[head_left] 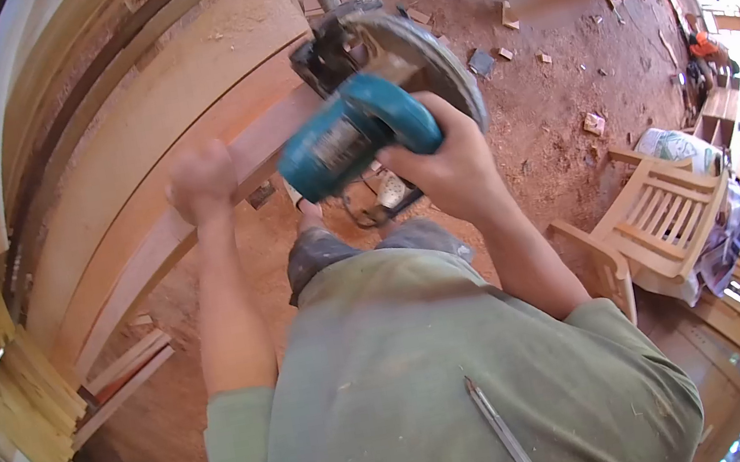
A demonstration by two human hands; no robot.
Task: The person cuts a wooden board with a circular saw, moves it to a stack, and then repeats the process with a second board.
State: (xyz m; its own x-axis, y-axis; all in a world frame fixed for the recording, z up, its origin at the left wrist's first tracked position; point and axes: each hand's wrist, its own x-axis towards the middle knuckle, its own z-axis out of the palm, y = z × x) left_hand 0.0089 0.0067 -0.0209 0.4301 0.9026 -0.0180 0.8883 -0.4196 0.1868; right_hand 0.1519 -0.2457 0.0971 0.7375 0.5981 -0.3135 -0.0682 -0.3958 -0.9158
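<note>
My right hand [441, 162] is wrapped round the rear handle of a teal circular saw [341, 139]. The dark guard and round blade housing of the saw point away from me, at the far end of a long board [264, 141]. My left hand [201, 180] is closed over the near edge of that board, left of the saw, slightly blurred. Its fingertips are hidden. Wide planks [233, 40] lie beside the board on its far side. Whether the blade touches the wood cannot be seen.
Wood offcuts [595, 124] and sawdust lie on the reddish floor [533, 99]. Slatted wooden chairs [663, 218] stand at the right, more at upper right. Stacked lumber [24, 402] is at the left. A pencil-like stick [509, 436] lies against my green shirt.
</note>
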